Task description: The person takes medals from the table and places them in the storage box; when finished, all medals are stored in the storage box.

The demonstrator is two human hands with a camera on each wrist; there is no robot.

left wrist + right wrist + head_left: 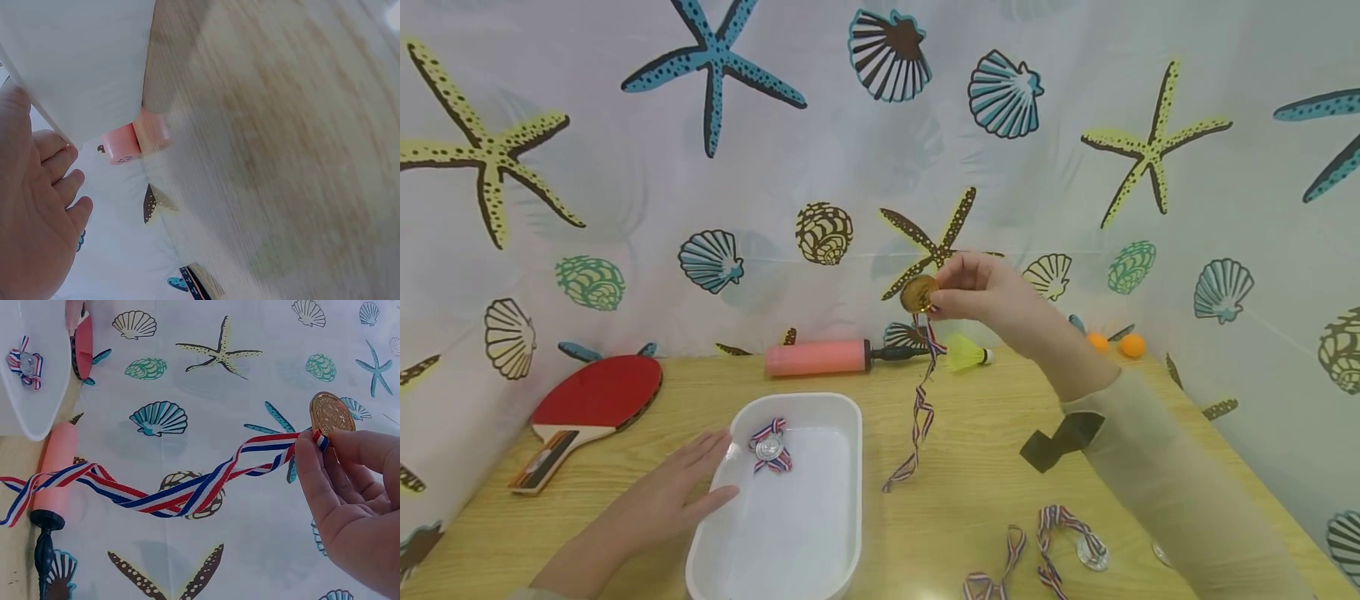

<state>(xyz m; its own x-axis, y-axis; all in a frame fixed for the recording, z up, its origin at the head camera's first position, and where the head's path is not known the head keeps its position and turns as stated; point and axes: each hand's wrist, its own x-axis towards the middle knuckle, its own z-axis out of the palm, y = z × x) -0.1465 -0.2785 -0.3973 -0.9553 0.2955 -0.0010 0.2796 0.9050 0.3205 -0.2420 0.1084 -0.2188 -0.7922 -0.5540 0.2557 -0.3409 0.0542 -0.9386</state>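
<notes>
My right hand [981, 287] holds up a gold medal [919, 294], pinching it near its edge between thumb and fingers. From the medal a red, white and blue ribbon [187, 494] hangs down, loosely twisted. My left hand [673, 487] lies at the left rim of a white tray [855, 467], its fingers extended along the outside and the thumb by the edge. Inside the tray, toward its far left corner, rests a silver medal [769, 447] on its bundled ribbon. The left wrist view shows the left hand's fingers [59, 164] touching the rim.
Near the front right lie a silver medal with ribbon [1092, 552] and another ribbon [992, 583]. A red table tennis paddle [598, 392] is at left. Along the back are a pink hand pump [816, 357], a yellow shuttlecock [966, 355] and orange balls [1132, 346].
</notes>
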